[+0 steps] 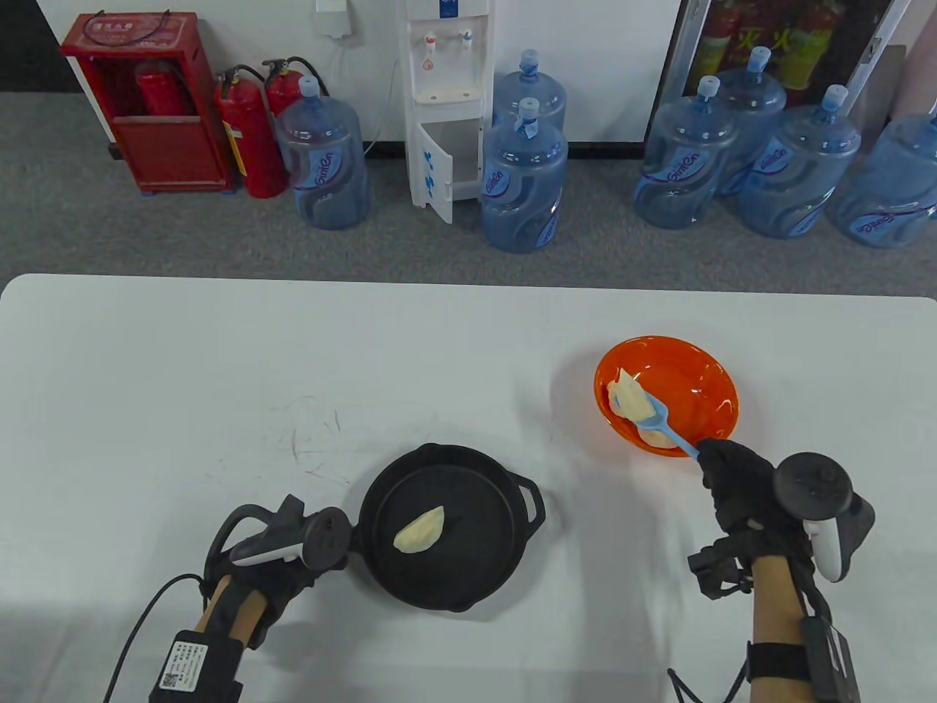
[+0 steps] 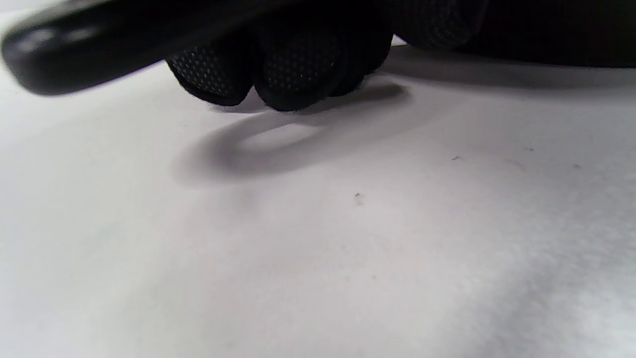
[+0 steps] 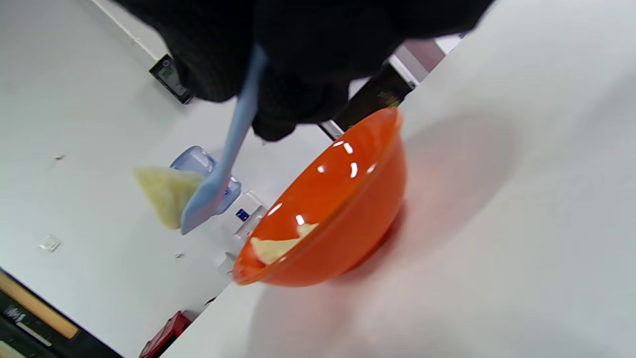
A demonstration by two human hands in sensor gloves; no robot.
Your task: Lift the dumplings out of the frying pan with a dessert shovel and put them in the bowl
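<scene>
The black frying pan (image 1: 468, 578) sits near the table's front centre, with one pale dumpling (image 1: 419, 531) inside it. My left hand (image 1: 289, 567) is at the pan's left side; in the left wrist view its fingers (image 2: 298, 64) curl round the dark pan handle (image 2: 74, 44). My right hand (image 1: 732, 476) grips the blue dessert shovel (image 1: 662, 425) by its handle. On the shovel's blade lies a dumpling (image 1: 624, 395), held over the left part of the orange bowl (image 1: 703, 381). Another dumpling (image 3: 276, 246) lies in the bowl (image 3: 338, 209), below the shovel (image 3: 218, 164) and its dumpling (image 3: 164, 199).
The white table (image 1: 219, 366) stretches bare to the left and behind the pan. A black cable (image 1: 139, 622) trails from my left wrist off the front edge. Water jugs (image 1: 523, 176) and fire extinguishers (image 1: 249, 139) stand on the floor beyond the far edge.
</scene>
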